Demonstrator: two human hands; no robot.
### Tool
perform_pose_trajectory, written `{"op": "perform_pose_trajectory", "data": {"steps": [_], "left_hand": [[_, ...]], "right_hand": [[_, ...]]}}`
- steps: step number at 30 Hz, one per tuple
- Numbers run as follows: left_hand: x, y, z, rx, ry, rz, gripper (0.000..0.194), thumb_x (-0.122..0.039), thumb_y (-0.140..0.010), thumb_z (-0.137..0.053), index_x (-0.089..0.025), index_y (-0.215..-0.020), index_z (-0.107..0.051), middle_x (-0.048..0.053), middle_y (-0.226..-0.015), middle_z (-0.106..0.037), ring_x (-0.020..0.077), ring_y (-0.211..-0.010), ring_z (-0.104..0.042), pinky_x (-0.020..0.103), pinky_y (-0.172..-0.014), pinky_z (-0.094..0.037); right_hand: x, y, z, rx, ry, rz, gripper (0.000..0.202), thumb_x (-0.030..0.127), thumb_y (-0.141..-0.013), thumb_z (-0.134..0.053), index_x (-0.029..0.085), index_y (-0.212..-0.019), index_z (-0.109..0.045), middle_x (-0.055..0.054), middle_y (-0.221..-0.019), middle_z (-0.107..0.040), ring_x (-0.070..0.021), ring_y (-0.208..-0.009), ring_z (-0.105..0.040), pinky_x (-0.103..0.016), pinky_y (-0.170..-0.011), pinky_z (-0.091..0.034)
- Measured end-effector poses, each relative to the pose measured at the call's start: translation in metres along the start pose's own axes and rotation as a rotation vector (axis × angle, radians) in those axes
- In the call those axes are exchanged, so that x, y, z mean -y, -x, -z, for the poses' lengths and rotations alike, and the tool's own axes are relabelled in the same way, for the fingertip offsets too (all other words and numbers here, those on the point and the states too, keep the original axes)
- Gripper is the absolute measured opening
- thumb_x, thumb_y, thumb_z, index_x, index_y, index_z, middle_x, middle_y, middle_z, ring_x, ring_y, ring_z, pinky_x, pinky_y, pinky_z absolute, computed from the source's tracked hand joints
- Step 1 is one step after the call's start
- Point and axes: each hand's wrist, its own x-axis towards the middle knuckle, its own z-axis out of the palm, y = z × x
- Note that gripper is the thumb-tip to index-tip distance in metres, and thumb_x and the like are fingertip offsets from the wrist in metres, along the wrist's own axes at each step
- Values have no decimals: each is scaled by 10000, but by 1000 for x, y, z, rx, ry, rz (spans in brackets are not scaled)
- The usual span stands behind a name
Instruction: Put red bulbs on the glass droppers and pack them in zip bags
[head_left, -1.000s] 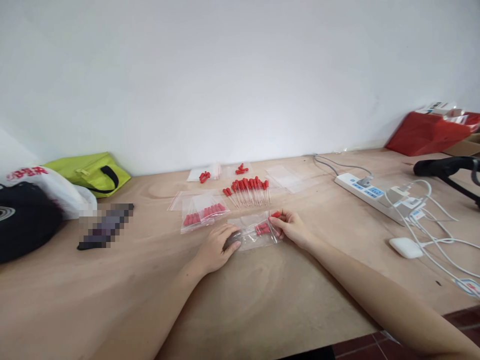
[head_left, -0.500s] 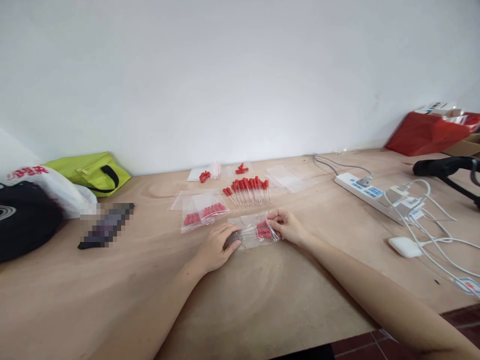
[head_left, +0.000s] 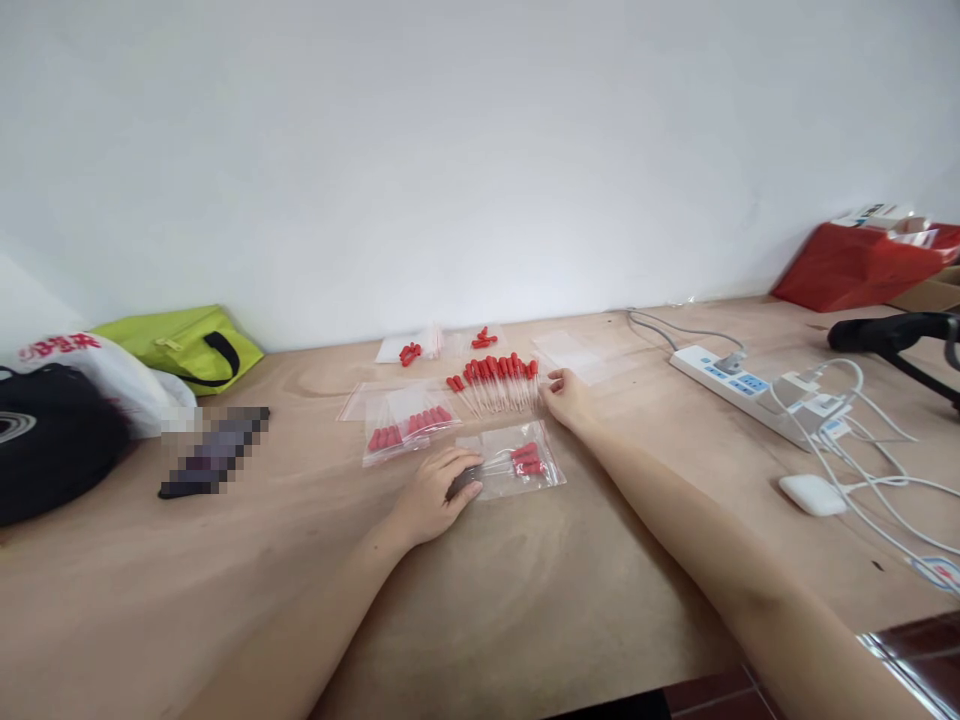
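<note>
A clear zip bag point(head_left: 546, 475) lies flat on the table, holding several droppers point(head_left: 528, 458) with red bulbs and thin clear stems. My left hand point(head_left: 435, 492) grips the left end of this bag between thumb and fingers, covering the stem tips. Beyond it, a row of loose droppers point(head_left: 491, 370) lies side by side, bulbs away from me. My right hand point(head_left: 567, 400) is at the right end of that row, fingers apart and close to the outermost dropper; I cannot tell if they touch. To the left, overlapping filled zip bags point(head_left: 409, 425) show red bulbs inside.
Loose red bulbs point(head_left: 484, 338) and flat plastic bags point(head_left: 574, 355) lie toward the wall. A power strip point(head_left: 720, 380) with white cables and a white charger case point(head_left: 812, 494) occupy the right. At left are a dark phone-like item point(head_left: 214, 455), a green bag point(head_left: 180, 345) and a black bag point(head_left: 60, 440).
My right hand has let go of the zip bag's right end and moved away from me to the loose droppers. The bag's right end now lies flat. My left hand has stayed put.
</note>
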Motion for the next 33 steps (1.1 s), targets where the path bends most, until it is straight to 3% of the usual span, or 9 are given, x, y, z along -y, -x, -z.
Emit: {"op": "perform_pose_trajectory", "data": {"steps": [2, 5, 11, 15, 20, 25, 33], "left_hand": [[1, 0, 0, -7, -5, 1, 260, -296, -833, -457, -206, -1068, -522, 56, -1125, -551, 194, -1064, -486, 376, -920, -378], [0, 0, 0, -20, -12, -2, 256, -299, -827, -465, -202, -1054, -532, 57, -1115, -558, 197, -1055, -494, 374, -911, -388], [0, 0, 0, -23, -5, -18, 252, -296, -830, -459, -206, -1054, -533, 55, -1108, -562, 191, -1049, -498, 364, -908, -393], [1, 0, 0, -18, -9, -13, 255, -296, -830, -458, -206, -1058, -530, 58, -1119, -557, 194, -1055, -495, 373, -911, -388], [1, 1, 0, -11, -8, 4, 258, -296, -832, -458, -209, -1064, -528, 51, -1128, -553, 191, -1066, -487, 370, -921, -379], [-1, 1, 0, -10, -4, 11, 257, -299, -832, -459, -214, -1063, -532, 45, -1128, -552, 188, -1067, -485, 362, -923, -380], [-2, 1, 1, 2, -5, 25, 262, -301, -834, -452, -221, -1070, -530, 44, -1136, -546, 192, -1068, -483, 376, -928, -374]], "right_hand": [[7, -8, -6, 19, 92, -36, 357, 268, -681, -533, 126, -1007, -502, -49, -781, -626, -165, -761, -579, -258, -698, -420], [17, -14, -10, 87, 228, -87, 357, 260, -674, -544, 113, -998, -513, -110, -878, -630, -210, -851, -582, -264, -696, -421], [25, -20, -9, 165, 289, -86, 188, 219, -646, -566, 124, -808, -563, -137, -829, -628, -236, -793, -597, -254, -614, -421], [25, -18, -2, 159, 279, -86, 304, 237, -654, -568, 103, -924, -529, -155, -870, -610, -241, -793, -587, -272, -617, -429], [7, 4, 17, 87, -62, 51, 574, 205, -698, -485, 127, -1235, -297, -2, -649, -554, -168, -641, -559, -277, -618, -443], [-17, 44, 31, 76, -572, 31, 712, 287, -682, -480, 234, -1292, -116, 96, -623, -417, -70, -391, -439, -201, -386, -390], [-7, 64, 25, 61, -748, -6, 774, 282, -659, -517, 264, -1273, -46, 102, -677, -414, -69, -434, -504, -213, -413, -452]]}}
